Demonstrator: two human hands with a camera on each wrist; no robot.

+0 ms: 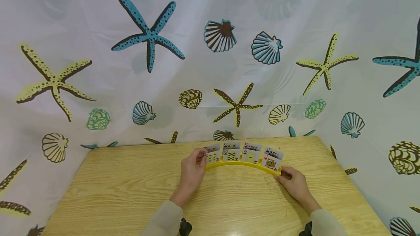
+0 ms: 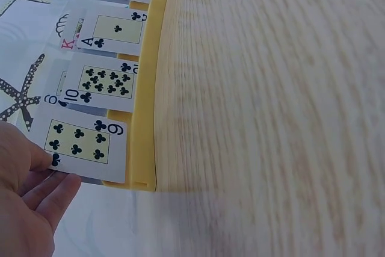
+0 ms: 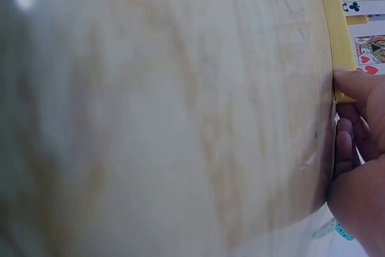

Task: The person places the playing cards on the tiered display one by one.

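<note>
A curved yellow card holder (image 1: 234, 163) stands on the table with playing cards upright in two rows. My left hand (image 1: 193, 168) is at its left end, pinching a six of clubs (image 2: 78, 142) by its outer edge, between thumb and fingers. This card is in the front row, its lower edge at the holder, and another card peeks out behind it. Beside it are a ten of clubs (image 2: 105, 82), an ace of clubs (image 2: 114, 31) and a jack of hearts (image 1: 271, 162). My right hand (image 1: 295, 183) grips the holder's right end, thumb on the front side.
Behind the front row, a six (image 1: 231, 145), a king (image 1: 252, 146) and a jack (image 1: 274, 153) show their tops. The wooden table (image 1: 131, 181) ends just behind the holder, where a curtain (image 1: 197, 65) printed with starfish and shells hangs.
</note>
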